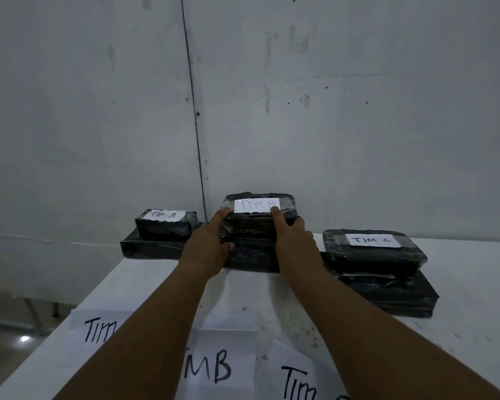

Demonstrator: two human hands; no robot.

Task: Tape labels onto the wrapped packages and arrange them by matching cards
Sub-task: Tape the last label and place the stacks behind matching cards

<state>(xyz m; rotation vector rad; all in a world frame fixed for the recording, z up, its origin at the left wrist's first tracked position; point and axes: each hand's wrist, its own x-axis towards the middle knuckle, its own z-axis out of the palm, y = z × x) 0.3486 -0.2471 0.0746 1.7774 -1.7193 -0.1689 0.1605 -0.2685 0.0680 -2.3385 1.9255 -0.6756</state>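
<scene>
Three stacks of black wrapped packages stand at the far edge of the white table (162,281). The left stack carries a package labelled "TIM A" (168,225). The right stack carries one labelled "TIM C" (375,249). In the middle, the top package labelled "TIM B" (259,210) rests on other black packages. My left hand (211,243) grips its left end and my right hand (293,241) grips its right end, a fingertip touching the white label. Three paper cards lie near me: a "TIM" card (98,327), the "TIM B" card (220,368) and another "TIM" card (298,379), partly hidden by my forearms.
A grey wall rises right behind the stacks, with a thin dark cable (194,111) running down it. The table's left edge runs diagonally, and the floor with metal legs (35,310) shows beyond it.
</scene>
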